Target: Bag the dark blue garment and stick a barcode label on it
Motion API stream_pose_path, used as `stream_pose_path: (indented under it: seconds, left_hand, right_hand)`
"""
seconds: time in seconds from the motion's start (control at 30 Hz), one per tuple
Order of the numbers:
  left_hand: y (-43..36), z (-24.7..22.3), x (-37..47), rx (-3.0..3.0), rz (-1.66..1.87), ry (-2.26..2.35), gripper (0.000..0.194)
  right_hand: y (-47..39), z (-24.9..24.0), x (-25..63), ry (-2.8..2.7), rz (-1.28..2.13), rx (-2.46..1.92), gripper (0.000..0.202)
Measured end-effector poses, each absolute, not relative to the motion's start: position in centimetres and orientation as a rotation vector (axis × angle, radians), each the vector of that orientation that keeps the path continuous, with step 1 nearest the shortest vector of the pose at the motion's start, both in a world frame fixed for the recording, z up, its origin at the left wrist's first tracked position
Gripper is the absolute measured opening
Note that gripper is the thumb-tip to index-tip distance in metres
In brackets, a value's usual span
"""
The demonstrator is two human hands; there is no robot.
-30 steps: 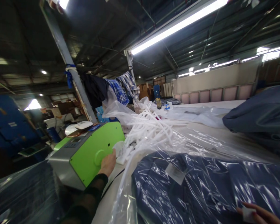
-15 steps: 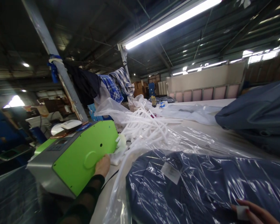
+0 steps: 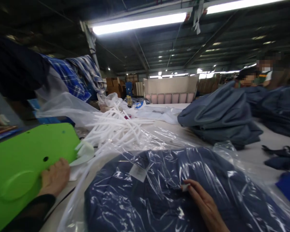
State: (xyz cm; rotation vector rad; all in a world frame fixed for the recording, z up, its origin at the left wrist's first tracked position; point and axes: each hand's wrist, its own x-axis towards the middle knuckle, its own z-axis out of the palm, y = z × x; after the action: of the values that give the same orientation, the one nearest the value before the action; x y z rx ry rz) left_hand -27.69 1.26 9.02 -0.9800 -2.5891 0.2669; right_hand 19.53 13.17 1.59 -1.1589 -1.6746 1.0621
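Our left hand (image 3: 54,175) rests flat, fingers loosely spread, against the side of the green machine (image 3: 26,161), beside white tape (image 3: 83,151) at its mouth. Our right hand (image 3: 204,204) lies on the bagged navy garment (image 3: 159,193) at the tabletop's (image 3: 270,141) near edge, fingertips pinching a small white sticker (image 3: 185,187) onto the clear plastic. White strips (image 3: 116,129) and folded navy garments (image 3: 219,119) lie beyond.

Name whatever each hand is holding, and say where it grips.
Right hand pinches a small white piece at its fingertips, over the bagged garment. Left hand rests on the green machine, gripping nothing.
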Motion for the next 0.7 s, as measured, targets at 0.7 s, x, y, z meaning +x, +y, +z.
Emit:
stream_pose_path:
  seconds: [0.7]
  left_hand:
    - [5.3,7.4,5.4,-1.292,-2.743,-3.486,0.029]
  right_hand:
    - [12.9,0.1,19.5,-1.770,0.893,-0.817,0.037]
